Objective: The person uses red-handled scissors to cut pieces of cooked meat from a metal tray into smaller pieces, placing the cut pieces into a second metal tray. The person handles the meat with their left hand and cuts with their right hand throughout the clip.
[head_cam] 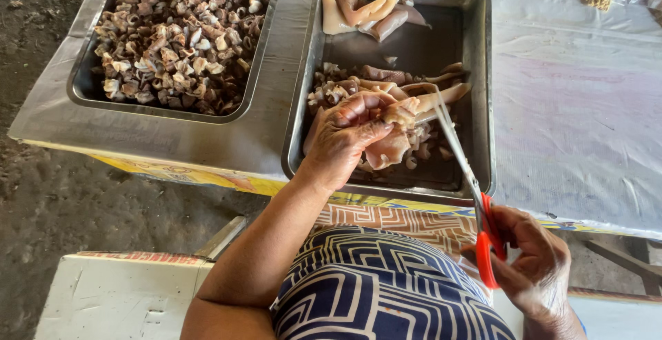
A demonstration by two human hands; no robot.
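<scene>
Left hand (pixel 345 136) fingers pinch a limp, slippery-looking meat strip (pixel 389 148) above the tray (pixel 483 105); right hand (pixel 531 264) fingers grip the scissors (pixel 465 174); best held near the cut.

two metal trays (pixel 476 50), one scissors (pixel 476 202)

We have a single head-worn view looking steeply down and forward from close above our own lap onto the near edge of the surface (pixel 579 140) before us.
</scene>
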